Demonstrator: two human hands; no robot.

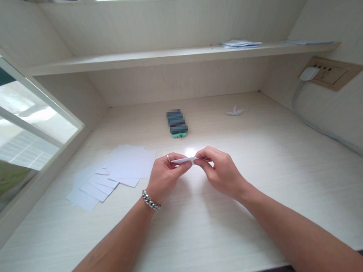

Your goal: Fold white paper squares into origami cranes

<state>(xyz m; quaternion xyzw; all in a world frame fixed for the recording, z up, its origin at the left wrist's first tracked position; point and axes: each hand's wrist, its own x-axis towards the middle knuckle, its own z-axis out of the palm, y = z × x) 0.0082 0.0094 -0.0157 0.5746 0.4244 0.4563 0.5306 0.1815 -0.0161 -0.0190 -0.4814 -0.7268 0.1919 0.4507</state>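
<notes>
Between my two hands is a small folded piece of white paper, held just above the desk. My left hand, with a ring and a chain bracelet, pinches its left part between thumb and fingers. Thumb and forefinger of my right hand are closed on its right end. The exact fold is too small to make out. Loose white paper sheets lie fanned out on the desk to the left of my left hand. A folded paper crane stands farther back on the right.
Behind my hands lies a dark, blurred-out object with a green end. A shelf spans the back, bearing a stack of papers. A cable runs from the wall socket at right. A window is at left.
</notes>
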